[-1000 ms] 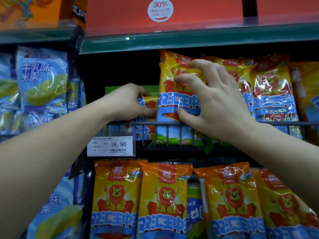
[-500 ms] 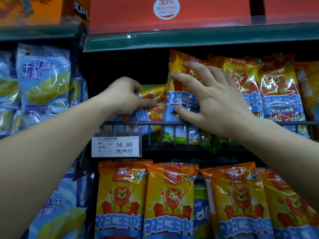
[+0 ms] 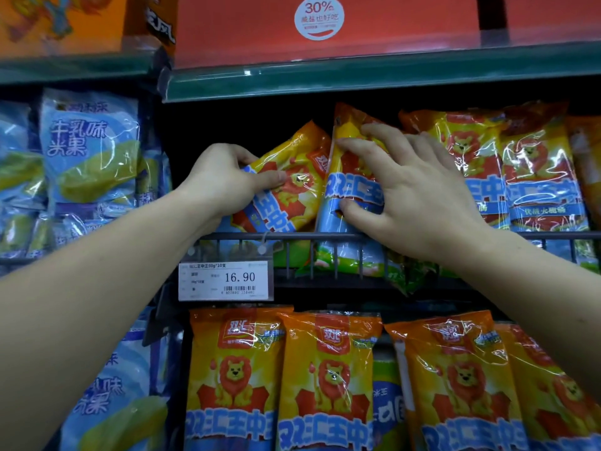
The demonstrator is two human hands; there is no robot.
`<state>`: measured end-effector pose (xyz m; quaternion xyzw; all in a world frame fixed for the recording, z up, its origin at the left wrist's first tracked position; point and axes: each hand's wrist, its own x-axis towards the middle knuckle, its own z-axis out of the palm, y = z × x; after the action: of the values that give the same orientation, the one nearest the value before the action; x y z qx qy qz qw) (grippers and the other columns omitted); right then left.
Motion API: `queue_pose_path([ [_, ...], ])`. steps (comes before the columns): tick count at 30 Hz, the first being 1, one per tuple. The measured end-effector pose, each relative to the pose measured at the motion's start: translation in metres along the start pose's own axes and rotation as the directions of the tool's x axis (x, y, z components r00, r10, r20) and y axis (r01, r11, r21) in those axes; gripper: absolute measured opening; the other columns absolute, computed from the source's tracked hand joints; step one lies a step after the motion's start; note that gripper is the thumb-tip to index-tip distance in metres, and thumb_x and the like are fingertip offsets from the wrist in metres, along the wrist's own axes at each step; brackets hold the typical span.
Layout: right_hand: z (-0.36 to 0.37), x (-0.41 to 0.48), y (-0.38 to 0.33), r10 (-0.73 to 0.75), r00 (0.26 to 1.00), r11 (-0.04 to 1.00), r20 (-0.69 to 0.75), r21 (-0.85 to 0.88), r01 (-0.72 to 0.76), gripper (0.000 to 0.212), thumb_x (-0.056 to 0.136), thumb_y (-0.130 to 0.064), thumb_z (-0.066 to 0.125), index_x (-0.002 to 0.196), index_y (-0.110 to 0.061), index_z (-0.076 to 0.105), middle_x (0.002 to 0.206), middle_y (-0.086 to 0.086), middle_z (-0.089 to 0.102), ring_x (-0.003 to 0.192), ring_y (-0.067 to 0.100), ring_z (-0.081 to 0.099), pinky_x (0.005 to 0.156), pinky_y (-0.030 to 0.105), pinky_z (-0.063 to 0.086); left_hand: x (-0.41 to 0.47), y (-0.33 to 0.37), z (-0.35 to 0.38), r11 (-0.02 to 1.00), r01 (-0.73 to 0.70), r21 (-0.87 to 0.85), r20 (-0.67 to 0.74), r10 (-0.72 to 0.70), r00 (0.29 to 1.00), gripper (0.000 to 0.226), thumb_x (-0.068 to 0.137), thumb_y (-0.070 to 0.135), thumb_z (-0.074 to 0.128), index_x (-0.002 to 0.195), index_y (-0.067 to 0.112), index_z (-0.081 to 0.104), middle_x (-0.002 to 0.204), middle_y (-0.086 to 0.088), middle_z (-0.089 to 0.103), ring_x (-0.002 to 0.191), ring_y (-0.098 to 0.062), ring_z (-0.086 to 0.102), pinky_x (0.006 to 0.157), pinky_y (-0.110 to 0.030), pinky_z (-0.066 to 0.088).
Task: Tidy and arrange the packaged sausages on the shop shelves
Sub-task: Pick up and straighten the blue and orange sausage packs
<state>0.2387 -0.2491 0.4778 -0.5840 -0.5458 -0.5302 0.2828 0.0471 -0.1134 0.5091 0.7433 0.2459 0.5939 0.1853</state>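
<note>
Orange-yellow sausage packs with a lion picture fill the middle shelf behind a wire rail (image 3: 422, 236). My left hand (image 3: 221, 180) grips one pack (image 3: 292, 177), which leans tilted to the right with its top against its neighbour. My right hand (image 3: 406, 187) is spread over the upright neighbouring pack (image 3: 348, 177), thumb low and fingers high on its front. More upright packs (image 3: 540, 170) stand to the right. A second row of the same packs (image 3: 328, 382) hangs on the shelf below.
Blue snack bags (image 3: 87, 148) fill the bay to the left. A price tag reading 16.90 (image 3: 226, 280) hangs from the wire rail. A green shelf edge (image 3: 374, 80) with red boxes (image 3: 325, 24) on it runs above. Dark space lies behind the tilted pack.
My left hand has lifted the low-lying pack up from behind the rail, so it shows more and leans against the neighbour. My right hand stays pressed on the upright pack.
</note>
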Motion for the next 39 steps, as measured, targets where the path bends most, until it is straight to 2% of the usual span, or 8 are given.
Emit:
queue_pose_path([
  [2, 0.000, 0.000, 0.000, 0.003, 1.000, 1.000, 0.001, 0.000, -0.003, 0.072, 0.082, -0.063, 0.042, 0.148, -0.039, 0.032, 0.155, -0.002, 0.035, 0.134, 0.032, 0.039, 0.119, 0.049, 0.018, -0.001, 0.001, 0.001, 0.999, 0.000, -0.036, -0.018, -0.001, 1.000, 0.038, 0.076, 0.034, 0.083, 0.098, 0.009, 0.067, 0.089, -0.008, 0.073, 0.069, -0.019, 0.072, 0.066, -0.037, 0.062],
  [7, 0.001, 0.000, -0.001, 0.006, 1.000, 1.000, -0.003, 0.002, -0.006, 0.072, 0.081, -0.064, 0.040, 0.148, -0.038, 0.034, 0.154, -0.001, 0.036, 0.133, 0.033, 0.040, 0.119, 0.050, 0.019, -0.001, 0.003, 0.000, 1.000, -0.010, -0.023, -0.062, 0.009, 0.998, 0.034, 0.080, 0.038, 0.080, 0.091, 0.009, 0.066, 0.082, -0.004, 0.072, 0.072, -0.020, 0.072, 0.072, -0.040, 0.061],
  [15, 0.001, -0.001, -0.001, 0.013, 1.000, 1.000, 0.010, -0.005, -0.013, 0.072, 0.081, -0.066, 0.037, 0.148, -0.038, 0.034, 0.154, -0.002, 0.036, 0.135, 0.032, 0.039, 0.120, 0.048, 0.016, 0.003, 0.004, 0.000, 0.998, -0.002, -0.063, -0.124, -0.006, 0.992, 0.033, 0.081, 0.034, 0.080, 0.091, 0.006, 0.066, 0.071, 0.002, 0.067, 0.045, -0.002, 0.062, 0.041, -0.016, 0.046],
  [22, 0.002, -0.001, -0.001, 0.015, 1.000, 1.000, 0.007, 0.002, -0.015, 0.073, 0.081, -0.066, 0.037, 0.147, -0.039, 0.034, 0.154, -0.002, 0.037, 0.135, 0.031, 0.040, 0.120, 0.048, 0.015, 0.004, 0.002, -0.002, 0.998, -0.014, -0.059, -0.156, 0.004, 0.988, 0.039, 0.080, 0.037, 0.080, 0.091, 0.001, 0.069, 0.078, -0.006, 0.072, 0.069, -0.021, 0.071, 0.072, -0.042, 0.062],
  [29, 0.002, 0.000, -0.002, 0.017, 1.000, 1.000, 0.018, 0.001, -0.017, 0.072, 0.081, -0.066, 0.035, 0.147, -0.038, 0.035, 0.154, -0.002, 0.037, 0.135, 0.031, 0.040, 0.121, 0.048, 0.014, 0.006, 0.000, -0.002, 0.995, -0.003, -0.101, -0.195, -0.017, 0.981, 0.038, 0.082, 0.037, 0.079, 0.089, 0.001, 0.069, 0.078, -0.005, 0.072, 0.065, -0.019, 0.070, 0.062, -0.033, 0.058],
  [32, 0.001, -0.001, -0.001, 0.015, 1.000, 1.000, 0.019, 0.004, -0.015, 0.071, 0.081, -0.066, 0.037, 0.147, -0.039, 0.035, 0.154, -0.002, 0.037, 0.135, 0.031, 0.041, 0.121, 0.049, 0.015, 0.017, 0.001, -0.004, 0.969, 0.040, -0.244, -0.286, -0.111, 0.952, 0.041, 0.082, 0.041, 0.076, 0.081, 0.002, 0.062, 0.080, -0.011, 0.066, 0.069, -0.025, 0.065, 0.059, -0.037, 0.052],
  [35, 0.001, -0.001, -0.002, 0.013, 0.999, 1.000, 0.035, -0.003, -0.013, 0.071, 0.081, -0.066, 0.037, 0.147, -0.040, 0.033, 0.155, -0.003, 0.036, 0.136, 0.030, 0.040, 0.122, 0.049, 0.014, 0.021, 0.008, -0.005, 0.947, 0.079, -0.313, -0.297, -0.176, 0.939, 0.042, 0.081, 0.044, 0.076, 0.095, 0.007, 0.063, 0.092, -0.012, 0.069, 0.069, -0.026, 0.067, 0.049, -0.037, 0.055],
  [39, 0.001, -0.001, -0.001, 0.012, 0.999, 1.000, 0.043, -0.006, -0.012, 0.071, 0.082, -0.066, 0.037, 0.148, -0.040, 0.033, 0.155, -0.003, 0.035, 0.137, 0.029, 0.038, 0.122, 0.048, 0.013, 0.014, -0.001, 0.006, 0.914, 0.138, -0.381, -0.220, -0.235, 0.947, 0.034, 0.083, 0.041, 0.076, 0.078, 0.010, 0.062, 0.088, -0.014, 0.073, 0.071, -0.029, 0.071, 0.067, -0.047, 0.061],
])
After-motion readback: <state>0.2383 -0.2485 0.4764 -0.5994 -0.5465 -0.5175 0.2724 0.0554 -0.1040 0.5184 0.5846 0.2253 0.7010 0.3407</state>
